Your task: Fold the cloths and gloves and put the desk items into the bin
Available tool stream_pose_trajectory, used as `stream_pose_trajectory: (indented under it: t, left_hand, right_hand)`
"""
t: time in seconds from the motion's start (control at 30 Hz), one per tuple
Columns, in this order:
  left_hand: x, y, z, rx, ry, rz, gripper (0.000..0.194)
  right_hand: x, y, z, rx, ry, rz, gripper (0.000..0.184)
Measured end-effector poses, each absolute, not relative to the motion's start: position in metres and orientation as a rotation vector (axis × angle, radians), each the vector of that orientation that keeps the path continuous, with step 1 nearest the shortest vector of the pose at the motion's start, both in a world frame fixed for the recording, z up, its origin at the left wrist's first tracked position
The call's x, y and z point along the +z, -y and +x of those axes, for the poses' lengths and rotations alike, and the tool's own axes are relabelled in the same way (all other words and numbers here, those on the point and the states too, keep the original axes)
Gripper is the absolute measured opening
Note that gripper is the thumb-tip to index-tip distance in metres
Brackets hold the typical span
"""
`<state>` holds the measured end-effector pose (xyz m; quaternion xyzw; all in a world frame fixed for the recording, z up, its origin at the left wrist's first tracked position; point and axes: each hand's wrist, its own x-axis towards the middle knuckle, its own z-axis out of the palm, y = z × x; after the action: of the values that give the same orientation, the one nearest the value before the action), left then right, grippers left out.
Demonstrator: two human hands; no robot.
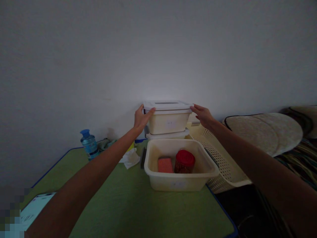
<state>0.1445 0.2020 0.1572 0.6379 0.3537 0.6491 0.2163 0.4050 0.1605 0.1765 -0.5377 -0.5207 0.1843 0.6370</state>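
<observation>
A cream plastic storage box (164,124) with a white lid (163,105) stands on top of another lidded container (168,135) against the wall. My left hand (143,119) is closed on the lid's left corner, its thumb on the front rim. At the right corner, my right hand (201,114) pinches the lid's edge with its fingertips. The lid lies on the box. In front is an open cream bin (177,178), holding a red-lidded jar (184,161) and a red-pink block-shaped item (165,165).
A perforated cream basket (220,162) sits at the table's right edge. Left of the boxes are a blue-capped water bottle (88,143) and crumpled white tissue (130,158). A phone (37,208) lies at the near left of the green table (111,201). Rolled bedding (267,132) is at right.
</observation>
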Motion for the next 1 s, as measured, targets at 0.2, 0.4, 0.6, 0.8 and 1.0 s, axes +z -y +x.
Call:
stream_pose_trajectory:
  t: [0.2,0.4,0.6,0.8,1.0]
  left_hand:
    - [0.172,-0.192,0.143,1.848,-0.877,1.805,0.051]
    - [0.173,-0.154,0.131,1.964,-0.856,1.828,0.068]
    - [0.146,-0.115,0.111,1.983,-0.703,1.962,0.069]
    - [0.102,-0.087,0.102,1.953,-0.715,2.035,0.072]
    - [0.066,-0.071,0.106,1.921,-0.746,2.048,0.071]
  right_hand:
    - [0.196,-0.144,0.402,0.406,1.172,-1.107,0.046]
    - [0.19,-0.097,0.398,0.228,1.234,-0.821,0.041]
    - [0.151,-0.039,0.381,0.106,1.195,-0.756,0.048]
    - [0.112,-0.001,0.368,-0.007,1.197,-0.935,0.052]
    - [0.084,0.016,0.366,0.036,1.149,-0.896,0.05]
